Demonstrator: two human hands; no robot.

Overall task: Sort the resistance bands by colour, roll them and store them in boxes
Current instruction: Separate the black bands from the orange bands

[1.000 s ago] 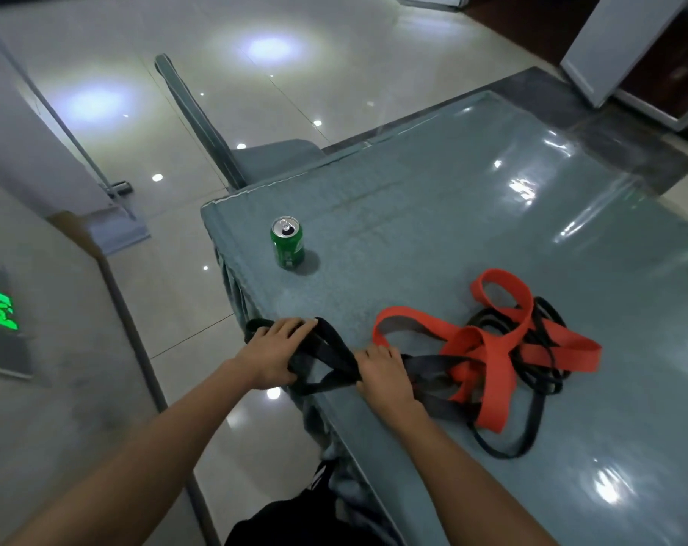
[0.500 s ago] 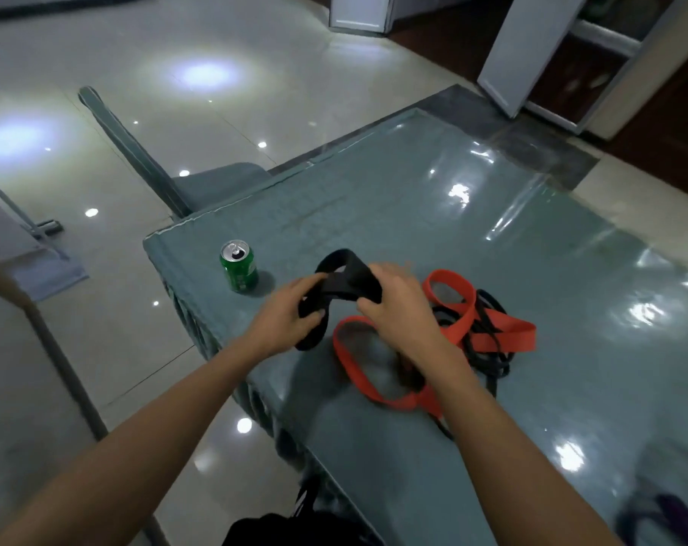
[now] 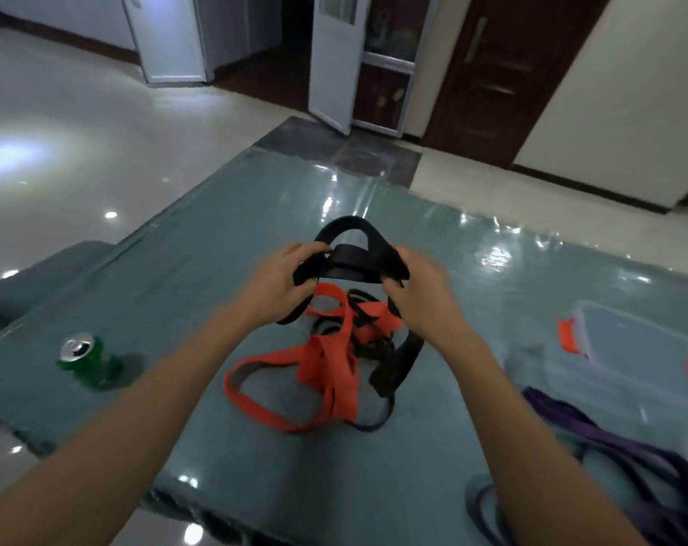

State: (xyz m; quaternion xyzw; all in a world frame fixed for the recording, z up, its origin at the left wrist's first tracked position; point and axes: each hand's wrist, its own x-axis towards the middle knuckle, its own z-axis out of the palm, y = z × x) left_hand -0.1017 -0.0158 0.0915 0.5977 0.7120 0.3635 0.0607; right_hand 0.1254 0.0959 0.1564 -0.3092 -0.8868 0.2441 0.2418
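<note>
Glossy pale tile floor (image 3: 78, 124) with bright spots of reflected light, and a dark grey tile strip (image 3: 334, 141) beyond the table's far corner. Big table (image 3: 224, 238) in grey-green cloth under a shiny clear cover fills the foreground, with a grey chair (image 3: 39, 277) just beside its left edge. Far side: a white door (image 3: 169, 37) and a white glazed door leaf (image 3: 332, 61), both open, dim room behind, then a dark brown wooden door (image 3: 503, 72) with a long handle and a plain cream wall (image 3: 629, 84) with dark skirting.
</note>
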